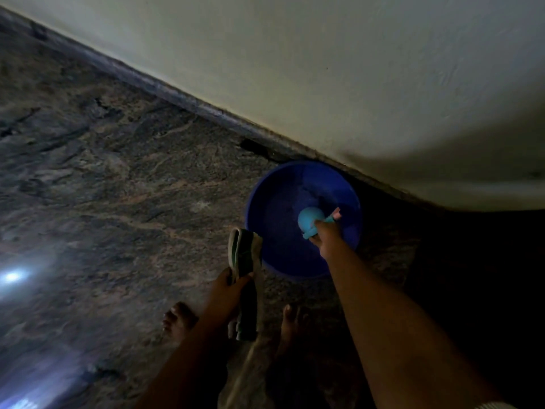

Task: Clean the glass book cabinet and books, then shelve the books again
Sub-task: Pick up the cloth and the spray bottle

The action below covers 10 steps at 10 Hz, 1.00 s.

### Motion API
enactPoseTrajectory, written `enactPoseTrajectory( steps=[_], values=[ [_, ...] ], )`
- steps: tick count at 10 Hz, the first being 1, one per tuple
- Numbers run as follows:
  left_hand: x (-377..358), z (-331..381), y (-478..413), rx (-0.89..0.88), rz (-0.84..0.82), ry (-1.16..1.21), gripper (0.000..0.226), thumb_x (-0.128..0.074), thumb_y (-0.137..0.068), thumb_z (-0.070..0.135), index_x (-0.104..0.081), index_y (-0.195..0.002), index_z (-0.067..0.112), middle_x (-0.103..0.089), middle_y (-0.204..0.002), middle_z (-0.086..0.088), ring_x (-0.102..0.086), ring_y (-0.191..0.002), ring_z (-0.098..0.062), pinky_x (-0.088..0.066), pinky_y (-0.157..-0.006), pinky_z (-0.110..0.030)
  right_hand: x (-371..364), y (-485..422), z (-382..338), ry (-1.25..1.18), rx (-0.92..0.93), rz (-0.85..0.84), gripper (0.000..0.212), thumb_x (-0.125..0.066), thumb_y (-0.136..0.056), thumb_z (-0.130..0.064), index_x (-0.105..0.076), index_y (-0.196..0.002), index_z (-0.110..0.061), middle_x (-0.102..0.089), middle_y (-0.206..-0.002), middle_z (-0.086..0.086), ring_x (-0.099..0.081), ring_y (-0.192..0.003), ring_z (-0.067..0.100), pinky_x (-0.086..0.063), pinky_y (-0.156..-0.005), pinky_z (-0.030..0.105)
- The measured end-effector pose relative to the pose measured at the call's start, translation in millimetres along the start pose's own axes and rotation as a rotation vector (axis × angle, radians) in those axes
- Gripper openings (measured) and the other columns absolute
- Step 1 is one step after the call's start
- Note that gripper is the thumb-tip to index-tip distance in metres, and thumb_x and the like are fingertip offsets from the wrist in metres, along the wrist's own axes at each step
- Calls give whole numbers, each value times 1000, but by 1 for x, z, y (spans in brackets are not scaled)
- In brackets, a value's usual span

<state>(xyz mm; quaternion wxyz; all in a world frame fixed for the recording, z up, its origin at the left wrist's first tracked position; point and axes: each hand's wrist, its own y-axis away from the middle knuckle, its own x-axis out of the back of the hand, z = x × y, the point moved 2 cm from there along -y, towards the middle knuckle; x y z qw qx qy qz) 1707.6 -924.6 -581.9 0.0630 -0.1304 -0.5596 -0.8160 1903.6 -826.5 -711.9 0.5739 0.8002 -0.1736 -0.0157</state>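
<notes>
Gripping pale blue round thing (307,220) in right hand (326,233), fingers curled round it, over blue basin (271,199) set against wall (354,69). Clasping folded cloth (244,252) in left hand (227,287), thumb across it, lower end hanging between bare feet (177,320) (dim light, blue thing's kind unclear).

A: Views on record?
B: One. Head-worn, wide-angle.
A: Facing?
B: Steeply down at the stone floor (118,187), rolled so the foot of the wall (354,69) runs diagonally.
A: Range?
B: Close. The left hand (230,287) and right hand (327,231) reach in from the bottom edge, bare feet (180,320) directly below, and the blue basin (274,202) is just ahead.
</notes>
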Motion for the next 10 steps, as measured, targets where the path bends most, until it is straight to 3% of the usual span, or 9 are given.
enactPoseTrajectory(
  steps=[2, 3, 4, 5, 6, 7, 8, 9, 10],
  values=[
    [-4, 12, -5, 21, 1, 97, 31, -53, -94, 17, -53, -124, 10, -60, -118, -14, -57, -97, -25, -46, -83, -36, 9, 38, 10, -81, -26, -4, 38, -48, -96, -20, -47, -131, -5, -58, -112, 15, -59, -104, 27, -50, -74, 28],
    [-9, 23, -8, 68, 13, 180, 38, -55, -93, 21, -51, -127, 5, -58, -123, -17, -59, -99, -28, -49, -84, -37, 1, 88, 27, 26, -77, -190, 40, -50, -95, -27, -45, -132, -14, -58, -111, 6, -56, -94, 17, -47, -69, 27],
    [-15, 32, -6, 121, -18, 294, 34, -50, -96, 22, -50, -124, 3, -57, -123, -15, -59, -96, -27, -48, -78, -32, -16, 114, 45, 212, -132, -394, 51, -58, -87, -41, -43, -132, -21, -55, -128, 7, -56, -106, 20, -48, -86, 34],
    [-18, 39, 0, 228, -91, 430, 33, -42, -100, 28, -46, -128, 12, -51, -126, -10, -50, -112, -24, -38, -84, -31, -31, 117, 50, 362, 13, -408, 59, -65, -82, -43, -48, -131, -14, -56, -128, 11, -57, -108, 22, -48, -90, 34],
    [-9, 32, -9, 217, -98, 404, 38, -42, -100, 30, -42, -135, 17, -44, -138, -2, -41, -125, -21, -33, -96, -36, -37, 108, 35, 241, 57, -273, 45, -60, -89, -26, -48, -129, -8, -57, -126, 14, -57, -104, 25, -49, -82, 33],
    [19, 15, -20, 150, -47, 350, 40, -42, -100, 20, -42, -138, 9, -41, -144, -9, -37, -132, -26, -32, -103, -40, -44, 96, 17, 306, 90, -154, 70, -62, -88, -27, -26, -145, -11, -39, -144, 10, -42, -127, 28, -38, -103, 38],
    [53, -3, -14, 101, -24, 343, 32, -41, -100, 16, -50, -129, 6, -54, -124, -7, -49, -115, -23, -38, -93, -35, -44, 107, -1, 858, 140, -47, 55, -51, -94, -26, -31, -142, -6, -37, -145, 14, -37, -131, 28, -29, -104, 31],
    [84, -13, 2, 79, -53, 378, 27, -40, -100, 13, -54, -120, 2, -59, -105, -3, -53, -100, -19, -40, -85, -33, -58, 140, 0, 956, 138, -150, 35, -43, -98, -21, -49, -129, -7, -49, -134, 15, -49, -115, 25, -37, -96, 32],
    [122, -23, 25, 56, -46, 415, 22, -42, -98, 10, -60, -107, -1, -63, -106, -13, -56, -102, -26, -40, -90, -33, -71, 186, 5, 895, 59, -241, 26, -40, -99, -20, -56, -118, -11, -56, -122, 12, -54, -98, 20, -44, -83, 33]
  ],
)
